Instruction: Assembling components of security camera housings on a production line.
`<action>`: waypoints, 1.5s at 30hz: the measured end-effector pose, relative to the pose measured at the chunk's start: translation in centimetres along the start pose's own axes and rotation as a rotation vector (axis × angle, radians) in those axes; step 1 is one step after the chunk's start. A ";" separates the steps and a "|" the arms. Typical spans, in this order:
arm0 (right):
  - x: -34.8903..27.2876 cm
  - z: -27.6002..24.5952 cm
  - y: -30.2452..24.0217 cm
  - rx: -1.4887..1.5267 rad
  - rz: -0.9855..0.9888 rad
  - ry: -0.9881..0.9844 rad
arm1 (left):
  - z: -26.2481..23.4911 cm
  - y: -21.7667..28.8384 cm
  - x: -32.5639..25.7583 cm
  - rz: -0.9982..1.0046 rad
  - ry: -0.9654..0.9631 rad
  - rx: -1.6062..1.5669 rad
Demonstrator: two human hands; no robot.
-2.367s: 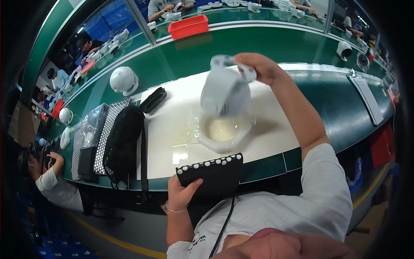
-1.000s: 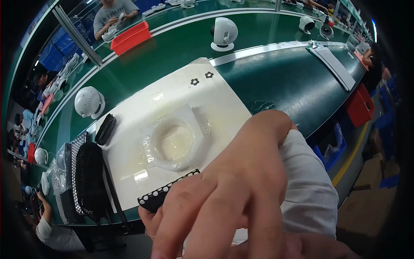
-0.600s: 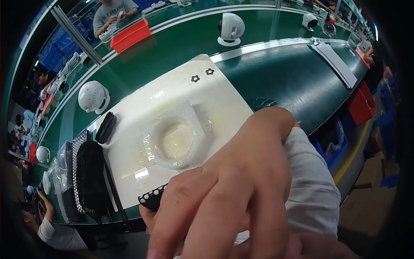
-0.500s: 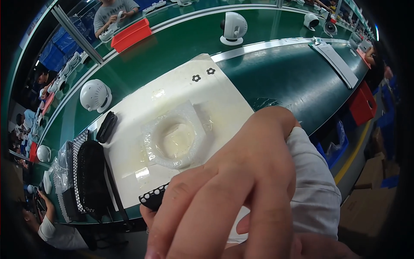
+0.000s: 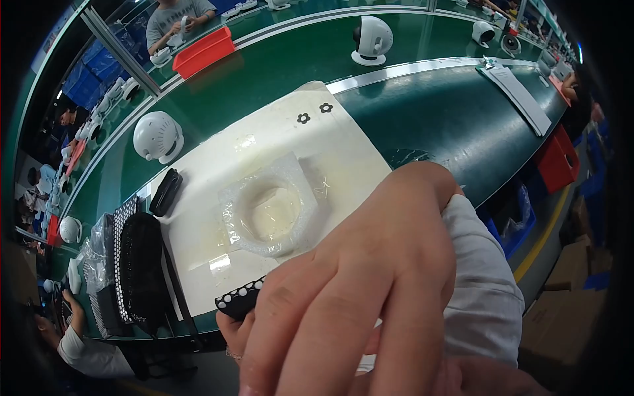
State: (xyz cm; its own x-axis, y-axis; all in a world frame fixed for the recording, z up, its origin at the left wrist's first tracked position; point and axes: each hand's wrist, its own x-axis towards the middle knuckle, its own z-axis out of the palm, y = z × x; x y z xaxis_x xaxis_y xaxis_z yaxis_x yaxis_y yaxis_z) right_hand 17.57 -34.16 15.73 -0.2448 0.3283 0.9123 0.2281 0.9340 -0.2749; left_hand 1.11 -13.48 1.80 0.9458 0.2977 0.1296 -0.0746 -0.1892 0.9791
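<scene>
White dome camera (image 5: 158,136), lifted over the foam ring (image 5: 269,212) seconds ago, now stands at the counter's far left edge. Right hand (image 5: 370,297) looms close to the lens, fingers loosely together, holding nothing. Left hand (image 5: 232,333) pinches the black dotted tray (image 5: 239,300) at the near edge.

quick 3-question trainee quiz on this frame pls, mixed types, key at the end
1. True or false: the clear plastic ring-shaped holder lies on the cream work mat.
2. Multiple choice: the white dome-shaped camera near the mat stands on A) the green conveyor belt, B) the red tray, C) the cream work mat.
3. Fill in: the large hand close to the lens is the person's ____ hand.

Key: 1 true. 2 A. 3 right. The left hand shows only partly, under the black tray with white dots.
</scene>
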 end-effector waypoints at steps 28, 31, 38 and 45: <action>-4.8 -9.5 19.7 -0.794 1.476 -0.484 | -0.9 -1.1 0.7 0.048 -0.142 0.066; -6.0 -11.6 26.3 -0.803 1.467 -0.521 | -1.0 -0.8 1.0 0.161 -0.174 0.133; -9.7 -11.7 33.8 -1.148 1.708 -0.197 | -1.4 -1.1 1.3 0.158 -0.226 0.134; -6.1 -12.0 28.8 -1.793 1.409 -0.369 | -1.5 -1.1 1.2 0.170 -0.218 0.118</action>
State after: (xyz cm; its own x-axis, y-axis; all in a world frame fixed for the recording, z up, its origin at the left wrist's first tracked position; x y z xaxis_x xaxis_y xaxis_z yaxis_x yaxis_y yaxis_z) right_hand 36.98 -10.94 5.84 0.7036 0.6298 0.3290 0.6097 -0.7729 0.1757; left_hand 1.88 -11.53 1.09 0.9695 0.0472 0.2406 -0.2121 -0.3307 0.9196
